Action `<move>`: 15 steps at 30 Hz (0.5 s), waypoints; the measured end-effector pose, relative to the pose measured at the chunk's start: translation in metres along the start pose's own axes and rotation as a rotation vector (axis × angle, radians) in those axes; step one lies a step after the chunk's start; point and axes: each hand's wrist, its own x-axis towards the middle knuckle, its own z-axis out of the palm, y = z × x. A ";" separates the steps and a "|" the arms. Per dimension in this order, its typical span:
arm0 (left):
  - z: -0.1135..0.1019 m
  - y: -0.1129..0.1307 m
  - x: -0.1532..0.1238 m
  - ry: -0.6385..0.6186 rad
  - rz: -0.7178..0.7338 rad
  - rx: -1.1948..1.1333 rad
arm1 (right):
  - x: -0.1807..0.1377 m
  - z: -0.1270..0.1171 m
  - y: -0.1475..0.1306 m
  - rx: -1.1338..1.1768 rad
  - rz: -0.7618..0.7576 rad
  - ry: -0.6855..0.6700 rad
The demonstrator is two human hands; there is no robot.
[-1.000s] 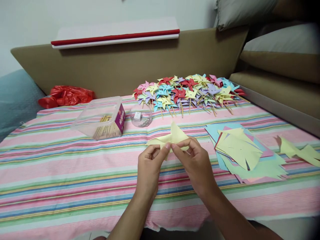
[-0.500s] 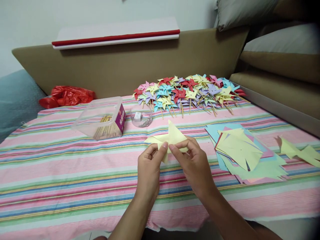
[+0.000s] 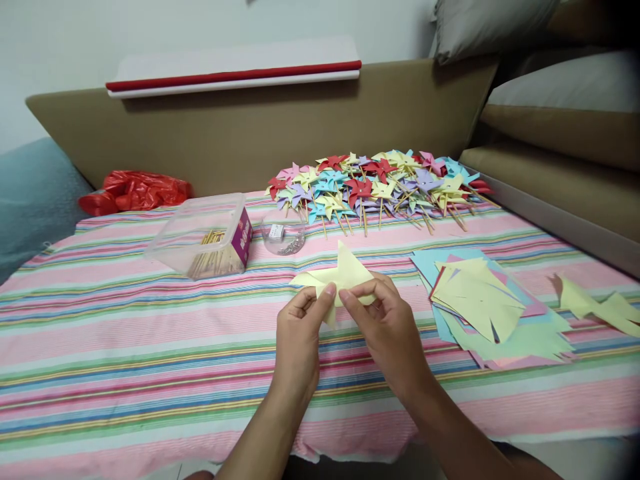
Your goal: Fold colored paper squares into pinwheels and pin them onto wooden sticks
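A pale yellow paper pinwheel (image 3: 350, 270) is held up between both hands, its blades folded in toward the middle. My left hand (image 3: 303, 323) pinches it with the thumb pressed near the centre. From the other side my right hand (image 3: 387, 327) grips it between thumb and fingers, the two thumb tips close together. The fingers hide the pinwheel's lower part. To the right lies a stack of cut coloured paper sheets (image 3: 475, 300), a yellow one with slits on top. Another yellow paper piece (image 3: 600, 310) lies past the stack, partly curled.
Finished pinwheels on sticks (image 3: 380, 190) are heaped at the back. A clear plastic box (image 3: 200, 233) of wooden sticks stands left, beside a round clear container (image 3: 285, 237) of small metal pieces. A red plastic bag (image 3: 143, 190) sits back left. Striped cloth (image 3: 150, 373) covers the surface.
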 end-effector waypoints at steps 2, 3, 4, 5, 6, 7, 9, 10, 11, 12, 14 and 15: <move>0.000 -0.001 0.001 -0.002 0.010 0.005 | 0.000 0.000 0.000 -0.002 -0.001 0.002; -0.001 -0.001 0.001 -0.002 0.016 0.014 | 0.000 0.000 0.001 -0.002 -0.002 0.002; -0.001 -0.001 0.001 -0.003 0.021 0.024 | 0.000 0.001 0.001 -0.005 -0.006 0.002; -0.002 -0.001 0.001 -0.006 0.026 0.036 | -0.001 0.001 0.001 -0.015 -0.010 0.001; -0.003 -0.001 0.002 -0.011 0.031 0.048 | -0.001 0.001 0.001 -0.022 -0.012 0.003; -0.003 -0.001 0.001 -0.017 0.035 0.063 | -0.001 0.002 0.001 -0.013 -0.008 0.010; -0.004 0.002 0.001 -0.026 0.055 0.104 | 0.000 0.001 -0.001 0.051 0.009 0.041; -0.005 0.004 0.001 -0.031 0.068 0.131 | 0.001 0.000 -0.002 0.090 0.019 0.062; -0.005 0.006 0.001 -0.036 0.083 0.160 | 0.002 -0.002 -0.003 0.119 0.030 0.075; -0.005 0.008 0.001 -0.046 0.095 0.192 | 0.004 -0.005 -0.004 0.124 0.038 0.073; -0.006 0.013 0.002 -0.085 0.105 0.245 | 0.009 -0.013 -0.006 0.064 0.046 0.007; -0.007 0.016 0.002 -0.109 0.103 0.264 | 0.011 -0.017 -0.007 0.031 0.052 -0.047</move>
